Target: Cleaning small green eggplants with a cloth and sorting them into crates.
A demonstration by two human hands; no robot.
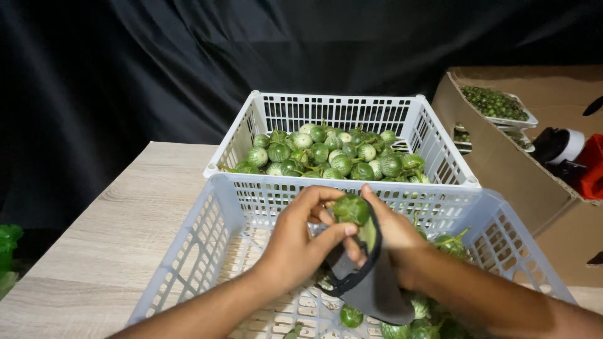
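While both forearms enter from the 6 o'clock edge and converge over the near basket, the left hand arches palm-down, its thumb and curled fingers pinching the rim of a small dark pouch. The right hand closes around the pouch from the 3 o'clock side and presses a round green eggplant at the pouch mouth with its fingertips; both grips are narrow and occupied. That eggplant is glossy, dark green with a paler patch, and sits at 12 o'clock of the pouch, just above the basket's far rim. More green eggplants lie on the basket floor at 5 o'clock. A second white basket, heaped with eggplants, abuts at 12 o'clock. An open cardboard box stands at 2 o'clock.
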